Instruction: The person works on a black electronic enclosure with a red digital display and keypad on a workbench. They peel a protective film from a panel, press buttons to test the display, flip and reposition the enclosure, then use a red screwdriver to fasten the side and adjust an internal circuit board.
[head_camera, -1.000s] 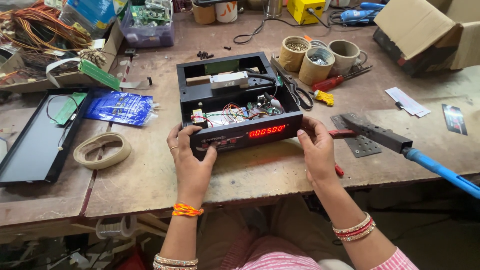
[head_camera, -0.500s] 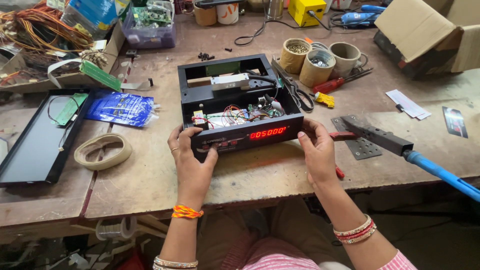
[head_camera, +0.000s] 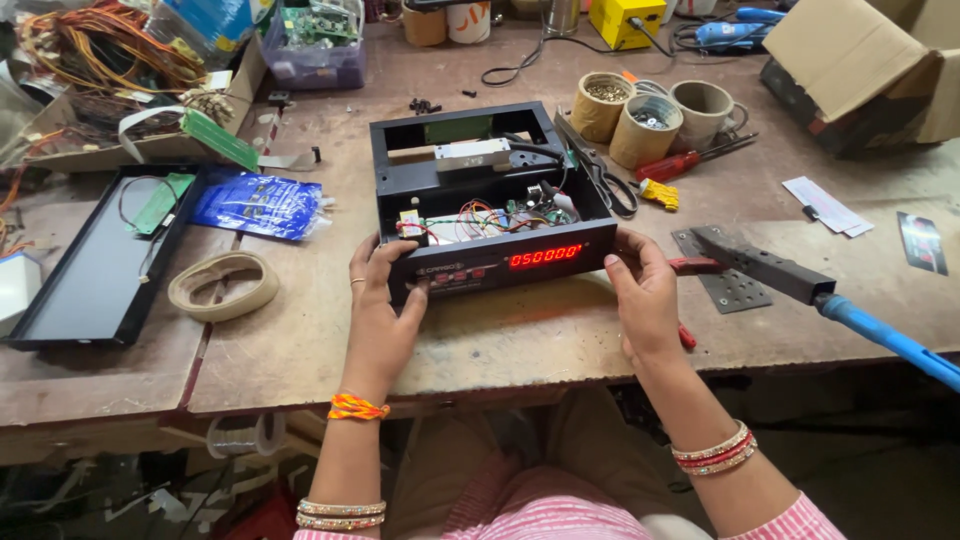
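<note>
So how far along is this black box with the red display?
Done: the circuit board and wiring sit inside the black case, and the red display is lit. In hand: the left hand and right hand grip the front corners. Left: the top is still open, no cover fitted.

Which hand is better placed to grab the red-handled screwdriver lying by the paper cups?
Likely the right hand. It grips the right end of the black open device, on the same side as the red-handled screwdriver. The left hand holds the opposite end and would have to cross over the device.
</note>
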